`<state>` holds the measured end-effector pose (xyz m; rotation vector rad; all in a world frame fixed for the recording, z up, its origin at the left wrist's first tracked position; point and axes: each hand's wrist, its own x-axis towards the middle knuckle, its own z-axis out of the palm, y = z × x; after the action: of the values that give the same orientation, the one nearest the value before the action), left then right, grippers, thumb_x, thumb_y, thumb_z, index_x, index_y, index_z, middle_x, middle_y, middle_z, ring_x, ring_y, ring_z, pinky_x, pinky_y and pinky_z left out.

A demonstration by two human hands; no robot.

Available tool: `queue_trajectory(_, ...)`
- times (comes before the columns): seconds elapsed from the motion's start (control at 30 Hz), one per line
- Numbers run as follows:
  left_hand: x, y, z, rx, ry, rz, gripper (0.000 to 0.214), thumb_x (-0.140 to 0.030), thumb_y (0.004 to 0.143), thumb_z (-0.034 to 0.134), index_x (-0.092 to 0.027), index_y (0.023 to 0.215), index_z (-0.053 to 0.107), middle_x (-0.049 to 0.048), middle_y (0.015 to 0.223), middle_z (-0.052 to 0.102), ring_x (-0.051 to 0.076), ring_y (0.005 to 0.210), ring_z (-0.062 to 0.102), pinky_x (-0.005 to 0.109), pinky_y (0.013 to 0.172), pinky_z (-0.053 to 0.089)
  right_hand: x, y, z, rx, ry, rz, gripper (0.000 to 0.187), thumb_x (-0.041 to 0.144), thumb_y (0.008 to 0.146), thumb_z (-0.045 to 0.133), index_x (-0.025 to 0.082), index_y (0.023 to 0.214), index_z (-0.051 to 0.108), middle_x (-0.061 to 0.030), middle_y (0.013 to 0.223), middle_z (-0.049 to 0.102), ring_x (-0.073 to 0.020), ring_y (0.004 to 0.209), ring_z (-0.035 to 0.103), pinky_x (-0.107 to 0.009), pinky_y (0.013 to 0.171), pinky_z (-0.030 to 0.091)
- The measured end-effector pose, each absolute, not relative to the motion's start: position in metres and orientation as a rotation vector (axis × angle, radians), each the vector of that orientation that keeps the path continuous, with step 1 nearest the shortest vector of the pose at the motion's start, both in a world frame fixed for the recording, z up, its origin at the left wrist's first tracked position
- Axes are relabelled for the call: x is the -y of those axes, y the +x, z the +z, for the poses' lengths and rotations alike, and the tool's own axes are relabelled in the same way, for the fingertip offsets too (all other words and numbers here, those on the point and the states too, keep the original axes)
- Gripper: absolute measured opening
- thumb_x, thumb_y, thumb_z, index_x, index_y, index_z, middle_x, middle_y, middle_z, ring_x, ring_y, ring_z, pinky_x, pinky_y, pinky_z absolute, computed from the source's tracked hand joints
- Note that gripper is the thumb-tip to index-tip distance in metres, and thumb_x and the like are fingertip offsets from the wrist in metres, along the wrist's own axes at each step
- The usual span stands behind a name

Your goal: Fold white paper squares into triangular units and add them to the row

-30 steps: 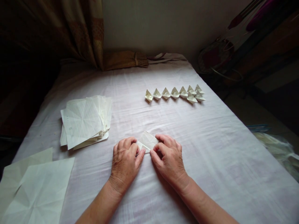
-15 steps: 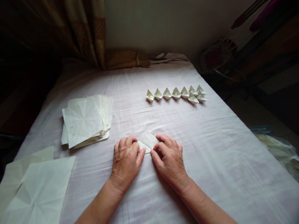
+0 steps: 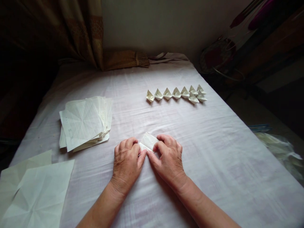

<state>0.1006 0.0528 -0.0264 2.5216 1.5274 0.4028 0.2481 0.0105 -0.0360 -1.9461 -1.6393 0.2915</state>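
Note:
A small folded piece of white paper [image 3: 148, 141] lies on the white cloth [image 3: 166, 126] in front of me. My left hand [image 3: 127, 164] presses on its left end with curled fingers. My right hand [image 3: 167, 160] pinches its right end, thumb near the left hand's thumb. Most of the paper is hidden under my fingers. Both hands rest on the cloth.
A stack of creased white sheets [image 3: 85, 122] lies to the left. Two larger creased sheets [image 3: 33, 193] lie at the near left corner. A row of several small folded paper boats [image 3: 177, 94] stands at the far right. A curtain [image 3: 78, 31] hangs behind; clutter lies beyond the right edge.
My right hand has slid a little left, closer to my left hand, covering more of the folded paper. The left hand has stayed put.

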Motion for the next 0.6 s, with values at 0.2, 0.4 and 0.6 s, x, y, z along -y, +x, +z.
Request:
queue_trajectory(0.2, -0.052, 0.099, -0.029, -1.532, 2.533, 0.394, 0.017, -0.028, 0.088, 0.059, -0.021, 0.073, 0.059, 0.0092, 0.109, 0.065, 0.028, 0.1, 0.055, 0.044, 0.085, 0.042, -0.01, 0.248, -0.037, 1.613, -1.943, 0.34, 0.013, 0.028, 0.078, 0.071, 0.023, 0.077, 0.059, -0.0059, 0.116, 0.06, -0.0262, 0.115, 0.05, -0.043, 0.096, 0.032)
queue_trajectory(0.4, -0.051, 0.097, -0.03, -1.547, 2.503, 0.408, 0.014, -0.031, 0.089, 0.058, -0.021, 0.08, 0.057, 0.0099, 0.111, 0.064, 0.028, 0.101, 0.054, 0.044, 0.085, 0.041, -0.01, 0.253, -0.033, 1.589, -1.914, 0.414, 0.007, 0.02, 0.077, 0.067, 0.023, 0.078, 0.06, -0.0047, 0.114, 0.062, -0.0244, 0.111, 0.052, -0.042, 0.094, 0.034)
queue_trajectory(0.6, -0.053, 0.085, -0.032, -1.502, 2.45, 0.455, 0.008, -0.027, 0.09, 0.056, -0.022, 0.083, 0.055, 0.0073, 0.11, 0.064, 0.026, 0.103, 0.055, 0.041, 0.088, 0.04, -0.011, 0.254, -0.034, 1.58, -1.91, 0.421, 0.008, 0.02, 0.076, 0.066, 0.023, 0.077, 0.06, -0.0045, 0.114, 0.062, -0.0248, 0.112, 0.052, -0.042, 0.095, 0.034)
